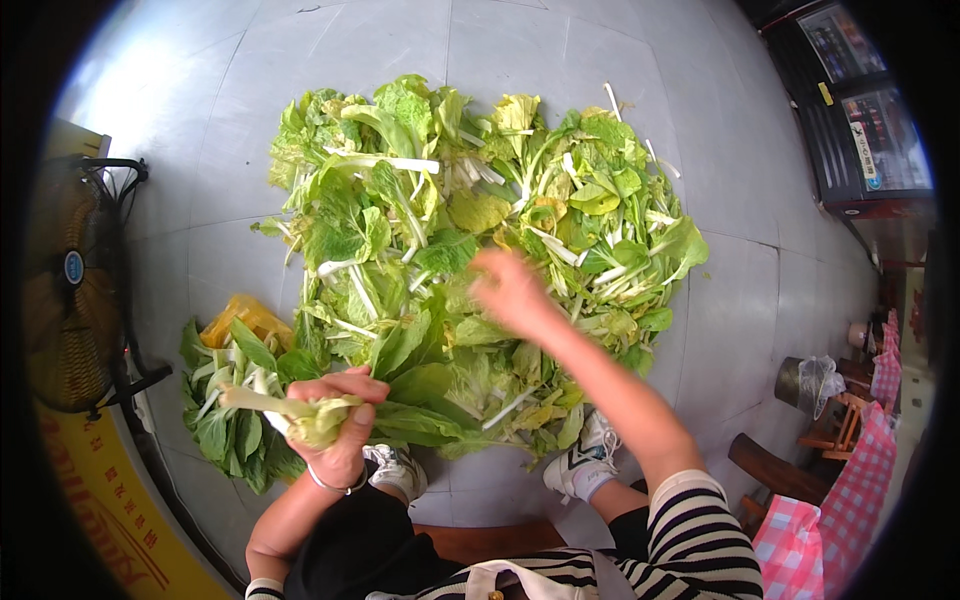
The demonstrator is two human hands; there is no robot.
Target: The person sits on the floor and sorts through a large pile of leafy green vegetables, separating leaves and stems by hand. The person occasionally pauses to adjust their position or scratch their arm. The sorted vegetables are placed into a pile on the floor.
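Note:
My left hand point(340, 420), with a bangle at the wrist, is closed around a leafy green plant. Pale stalks point(262, 402) of this plant point left out of the fist, and its broad green leaves point(420, 392) spread out to the right. Over the middle of a wide heap of loose leaves point(345, 235) hangs my right hand point(508, 292), smeared by motion, so its fingers cannot be read. The heap mixes green and yellowed leaves with cut white stalks. Left of my left hand lies a bunch of leafy greens point(235, 425) beside a yellow plastic bag point(250, 320).
The heap covers grey floor tiles point(560, 45) in front of my shoes point(585, 462). A black fan point(75, 290) stands at the left by a yellow box point(110, 500). Right are a glass-door cabinet point(870, 120), a bin with a clear bag point(800, 380) and pink checked cloths point(850, 490).

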